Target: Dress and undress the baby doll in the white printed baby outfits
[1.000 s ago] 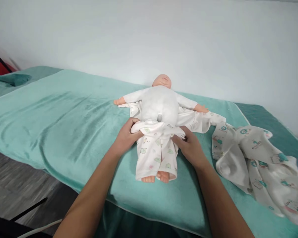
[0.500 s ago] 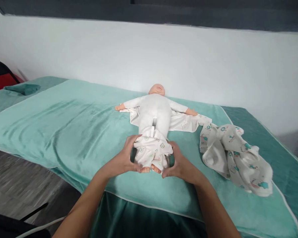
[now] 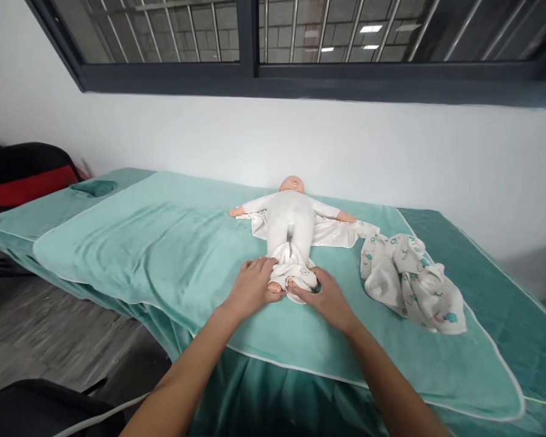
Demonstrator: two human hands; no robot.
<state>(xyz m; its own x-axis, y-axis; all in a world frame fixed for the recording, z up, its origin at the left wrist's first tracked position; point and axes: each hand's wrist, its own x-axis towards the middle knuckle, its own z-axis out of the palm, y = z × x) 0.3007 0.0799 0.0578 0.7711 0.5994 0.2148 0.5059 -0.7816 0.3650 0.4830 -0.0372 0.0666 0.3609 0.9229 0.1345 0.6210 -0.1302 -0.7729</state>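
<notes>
Includes white printed-cloth trousers point(image 3: 301, 273), bunched around lower legs of white-bodied doll point(image 3: 290, 209) on pale-green plush cover point(image 3: 186, 243), seemingly light, limp, best taken by folds; left hand point(image 3: 253, 285), right hand point(image 3: 330, 300) curled alongside, pinch indeterminable.

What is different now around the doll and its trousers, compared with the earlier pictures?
The trousers have slid from the doll's hips toward its feet, uncovering the white legs. The left hand and right hand moved down with them; neither has clearly let go. Unchanged: the doll on its back, the garment spread beneath, the patterned cloth heap at picture right.
</notes>
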